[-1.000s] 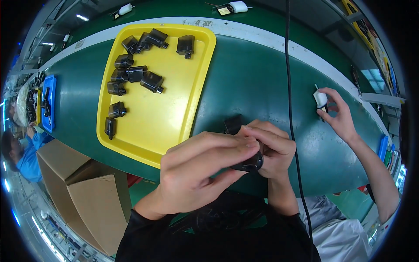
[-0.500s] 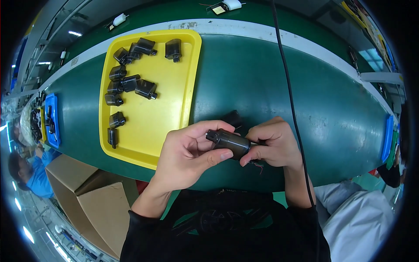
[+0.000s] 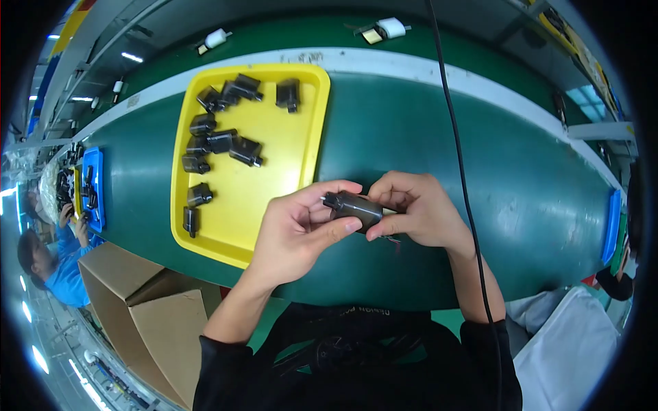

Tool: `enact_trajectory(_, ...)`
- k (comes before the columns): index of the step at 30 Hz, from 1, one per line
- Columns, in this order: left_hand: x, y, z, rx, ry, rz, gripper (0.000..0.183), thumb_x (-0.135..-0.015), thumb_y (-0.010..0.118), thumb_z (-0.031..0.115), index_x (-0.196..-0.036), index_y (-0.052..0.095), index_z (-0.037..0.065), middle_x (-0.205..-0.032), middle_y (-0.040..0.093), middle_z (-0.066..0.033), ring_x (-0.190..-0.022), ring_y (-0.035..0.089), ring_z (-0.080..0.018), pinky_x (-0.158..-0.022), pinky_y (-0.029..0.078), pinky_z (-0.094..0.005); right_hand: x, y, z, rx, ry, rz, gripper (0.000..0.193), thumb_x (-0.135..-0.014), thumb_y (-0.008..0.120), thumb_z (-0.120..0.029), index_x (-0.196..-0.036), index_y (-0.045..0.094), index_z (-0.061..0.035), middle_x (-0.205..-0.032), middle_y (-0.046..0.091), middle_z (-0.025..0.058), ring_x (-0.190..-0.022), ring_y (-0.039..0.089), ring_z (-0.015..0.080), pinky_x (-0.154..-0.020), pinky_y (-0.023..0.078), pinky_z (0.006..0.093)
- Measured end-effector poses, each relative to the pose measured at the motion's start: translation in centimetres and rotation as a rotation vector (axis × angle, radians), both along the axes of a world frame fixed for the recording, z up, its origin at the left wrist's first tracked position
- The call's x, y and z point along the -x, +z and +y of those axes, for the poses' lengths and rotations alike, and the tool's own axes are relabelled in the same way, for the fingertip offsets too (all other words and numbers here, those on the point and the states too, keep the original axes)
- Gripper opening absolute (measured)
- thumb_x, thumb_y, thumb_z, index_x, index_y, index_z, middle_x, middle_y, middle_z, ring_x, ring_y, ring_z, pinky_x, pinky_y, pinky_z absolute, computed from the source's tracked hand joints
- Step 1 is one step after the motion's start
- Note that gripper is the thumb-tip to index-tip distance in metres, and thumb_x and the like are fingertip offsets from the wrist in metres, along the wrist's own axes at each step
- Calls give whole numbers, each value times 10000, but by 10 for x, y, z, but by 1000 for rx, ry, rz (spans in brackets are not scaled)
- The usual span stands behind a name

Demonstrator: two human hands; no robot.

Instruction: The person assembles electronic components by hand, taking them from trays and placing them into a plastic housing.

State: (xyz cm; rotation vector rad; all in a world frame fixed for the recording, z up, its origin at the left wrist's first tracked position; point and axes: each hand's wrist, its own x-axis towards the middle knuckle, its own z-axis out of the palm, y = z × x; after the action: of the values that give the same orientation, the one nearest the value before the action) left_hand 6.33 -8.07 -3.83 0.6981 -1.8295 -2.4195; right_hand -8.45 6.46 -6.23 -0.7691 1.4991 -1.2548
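A smoky black, see-through plastic housing [image 3: 356, 211] with a narrow nozzle at its left end lies across my fingers in front of me. My left hand [image 3: 295, 229] is closed around it, thumb along the near side. At the housing's right end my right hand [image 3: 418, 209] is closed in a pinch; the fingers mostly hide what they grip, though a small pale bit shows between them. Thin wires [image 3: 392, 240] stick out below that end. To the left, a yellow tray [image 3: 284, 198] carries several similar black housings [image 3: 245, 151], mostly along its left and far sides.
A black cable [image 3: 454, 130] hangs down past my right forearm. White parts [image 3: 392, 27] sit on the green strip beyond the pale rail. Blue trays [image 3: 96, 198] stand at both table ends. An open cardboard box [image 3: 164, 322] is at lower left, near a person in blue [image 3: 65, 274].
The view has shifted, so the tray appears lower and further right. My right hand has come up slightly around the housing's end. A dark piece behind my hands is no longer visible.
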Motion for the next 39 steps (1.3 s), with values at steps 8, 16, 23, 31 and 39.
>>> enact_trajectory(8, -44, -8, -34, 1108, 460, -125, 303, -796, 682, 84, -1090, 620, 45, -1043, 599, -107, -857, 596, -207, -687, 496, -290, 85, -4, -17, -124, -375, 941, 313, -753, 695, -199, -950, 590, 19, -894, 592, 193, -824, 575, 361, -740, 462, 390)
enact_trajectory(16, -128, -35, -79, 1565, 575, -688, 363, -757, 698, 63, -1104, 605, 8, -1130, 520, -151, -933, 568, -299, -778, 488, -364, 194, -47, -28, -397, -692, 1947, 358, -812, 596, -332, -913, 629, 10, -924, 617, 215, -876, 579, 346, -772, 423, 451)
enact_trajectory(23, -140, -43, -84, 1458, 595, -511, 366, -711, 690, 4, -1069, 620, 18, -1042, 571, -139, -919, 580, -295, -800, 481, -357, 169, -24, -93, -816, -465, 1747, 664, -901, 376, -576, -756, 715, -24, -721, 673, 175, -736, 641, 332, -739, 399, 426)
enact_trajectory(31, -144, -31, -68, 709, 818, 69, 374, -755, 617, -54, -1128, 614, -18, -1100, 584, -116, -1011, 570, -201, -889, 446, -306, 207, -62, -115, -309, -695, 1074, 388, -853, 589, -350, -1013, 643, 0, -957, 653, 165, -896, 611, 261, -839, 433, 359)
enact_trajectory(39, -115, -48, -60, 379, 596, 529, 414, -795, 622, -7, -1204, 557, -16, -1145, 553, -179, -1104, 552, -399, -861, 530, -444, 115, -26, 24, 13, -498, 715, 283, -810, 577, -76, -1081, 559, 1, -954, 599, 44, -859, 552, 99, -767, 413, 212)
